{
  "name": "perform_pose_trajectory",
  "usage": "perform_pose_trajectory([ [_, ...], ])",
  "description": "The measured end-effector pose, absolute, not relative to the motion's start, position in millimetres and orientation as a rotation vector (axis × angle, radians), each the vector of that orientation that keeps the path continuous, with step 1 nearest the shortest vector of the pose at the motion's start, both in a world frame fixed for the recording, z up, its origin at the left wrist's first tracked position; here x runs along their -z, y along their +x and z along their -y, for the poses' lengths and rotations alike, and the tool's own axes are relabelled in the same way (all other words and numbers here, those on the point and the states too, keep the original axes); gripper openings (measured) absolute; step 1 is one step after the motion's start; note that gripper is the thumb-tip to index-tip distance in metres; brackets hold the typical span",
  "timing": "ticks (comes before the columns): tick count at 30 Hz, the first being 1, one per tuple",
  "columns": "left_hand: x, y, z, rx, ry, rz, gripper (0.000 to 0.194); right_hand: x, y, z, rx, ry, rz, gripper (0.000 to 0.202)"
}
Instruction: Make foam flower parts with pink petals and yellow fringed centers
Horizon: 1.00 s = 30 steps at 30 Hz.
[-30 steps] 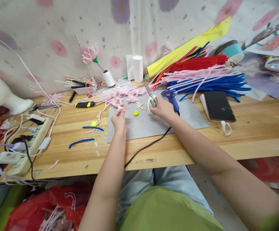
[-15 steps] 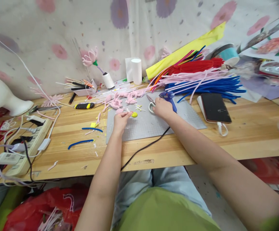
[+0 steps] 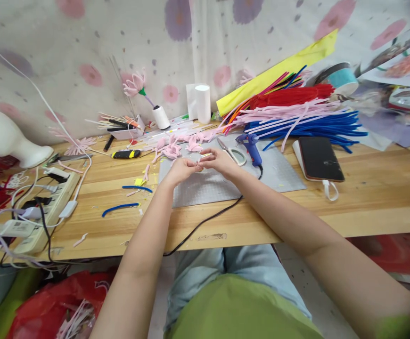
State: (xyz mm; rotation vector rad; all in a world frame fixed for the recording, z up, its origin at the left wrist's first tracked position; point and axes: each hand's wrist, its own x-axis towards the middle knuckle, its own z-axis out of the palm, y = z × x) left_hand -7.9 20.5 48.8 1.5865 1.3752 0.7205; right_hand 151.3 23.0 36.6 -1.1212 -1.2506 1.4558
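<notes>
Above the grey cutting mat [image 3: 205,194], my left hand [image 3: 181,171] pinches a small yellow piece with thin white stems, now mostly hidden behind the fingers. My right hand [image 3: 221,163] meets it from the other side, its bent fingertips closed at the same piece. Just beyond the right hand lie scissors [image 3: 239,157] with pale handles. A blue glue gun [image 3: 250,147] rests to their right, its black cord [image 3: 205,227] running to the table's front edge. Pink pipe-cleaner petals [image 3: 171,149] lie behind my left hand.
Bundles of blue [image 3: 307,127], pink and red pipe cleaners fill the back right. A black phone-like device [image 3: 321,159] stands at the right. At left are a utility knife [image 3: 126,154], two blue pipe-cleaner pieces [image 3: 120,208] and a power strip [image 3: 47,212]. A pink flower [image 3: 135,84] stands behind.
My right hand has left the scissors beside the glue gun and moved left to my left hand. The yellow piece, plainly visible before, is now mostly covered by fingers.
</notes>
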Motion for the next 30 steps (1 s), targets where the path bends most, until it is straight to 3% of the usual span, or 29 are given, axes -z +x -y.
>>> perform_pose_trajectory([
  [8,-50,-7,-23,-0.817,1.427,-1.345,0.013,-36,144,-24,-1.413,-1.115,1.143,0.036],
  [12,-55,-12,-19,-0.754,1.284,-1.165,0.029,-37,146,-25,-1.381,-1.131,1.069,0.038],
  [17,-52,-8,-12,-0.933,0.943,-1.086,0.045,-38,144,-26,-1.350,-1.186,0.983,0.040],
  [30,-35,29,-3,-1.199,0.694,-1.124,0.023,-39,129,-22,-1.331,-1.154,0.727,0.038],
])
